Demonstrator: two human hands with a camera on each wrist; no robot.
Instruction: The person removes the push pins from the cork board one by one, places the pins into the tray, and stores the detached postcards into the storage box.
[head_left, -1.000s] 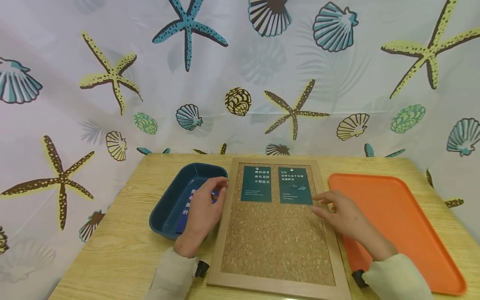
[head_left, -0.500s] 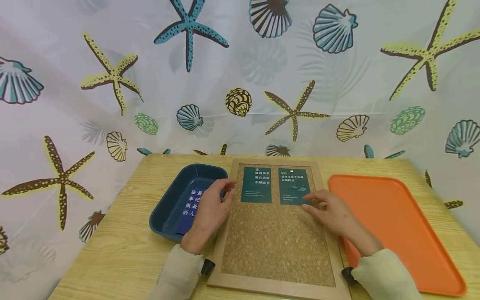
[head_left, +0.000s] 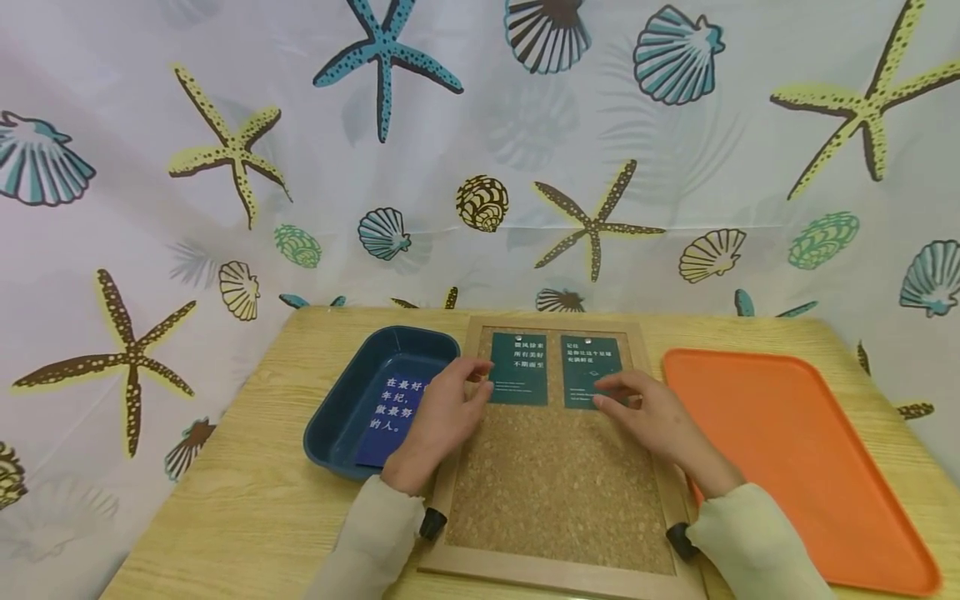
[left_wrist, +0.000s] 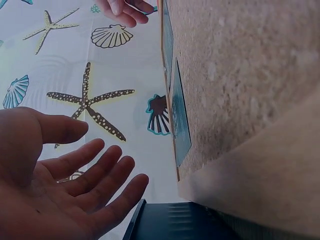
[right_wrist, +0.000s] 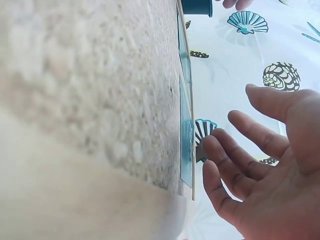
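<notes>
Hovering over the cork board [head_left: 555,483] on the worktop [head_left: 247,500], the left hand [head_left: 442,412] and right hand [head_left: 652,417] spread relaxed, empty fingers beside two pinned green cards [head_left: 517,369], holding nothing.

I see a rough, grainy cork board [head_left: 555,492] in a smooth pale wood frame at centre. Matt teal paper cards [head_left: 517,369] sit on it. At right, a smooth orange plastic tray [head_left: 787,450].
</notes>
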